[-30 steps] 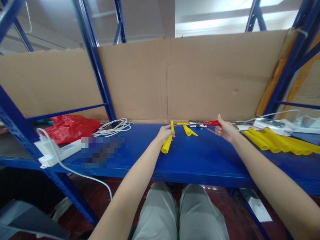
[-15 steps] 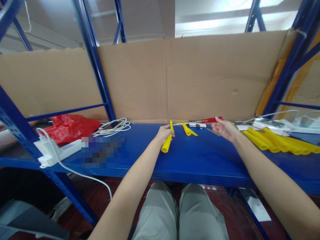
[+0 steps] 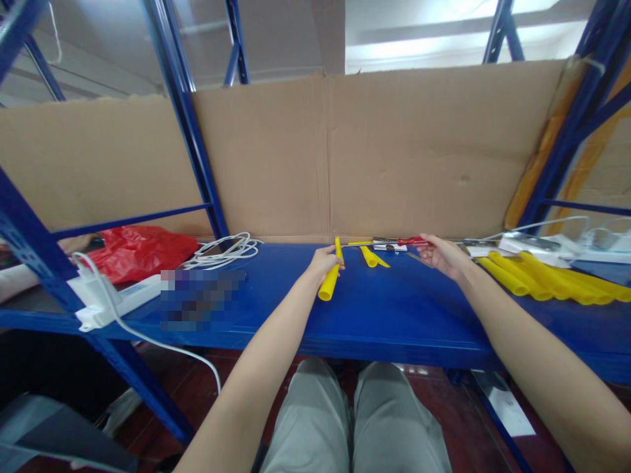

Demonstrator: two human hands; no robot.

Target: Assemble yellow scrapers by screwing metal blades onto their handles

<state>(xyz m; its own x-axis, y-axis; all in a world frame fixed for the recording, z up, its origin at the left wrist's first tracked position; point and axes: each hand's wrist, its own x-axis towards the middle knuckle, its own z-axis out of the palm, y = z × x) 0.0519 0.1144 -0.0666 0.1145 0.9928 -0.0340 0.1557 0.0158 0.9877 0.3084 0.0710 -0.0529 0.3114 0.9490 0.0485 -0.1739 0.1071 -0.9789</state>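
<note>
My left hand point(image 3: 325, 263) is closed around a yellow tube point(image 3: 329, 284), whose open end points toward me over the blue shelf point(image 3: 394, 312). To the right, my right hand point(image 3: 438, 255) grips the red handle of a screwdriver point(image 3: 411, 241). Its thin shaft runs leftward to the upper part of the tube; whether the tip touches it is too small to tell. Between my hands a split yellow piece point(image 3: 369, 257) lies on the shelf, beside a small white item with dark parts.
Several yellow tubes point(image 3: 552, 279) lie at the right near white adapters and cables. At the left are a red plastic bag point(image 3: 142, 253), a coiled white cable point(image 3: 229, 249) and a power strip point(image 3: 133, 295). A cardboard panel point(image 3: 419, 151) stands behind. Part of another person's arm shows far left.
The screwdriver's handle has dropped slightly and tilted closer to level, with my right hand moving down a little. At the far left, the other person's arm has shifted.
</note>
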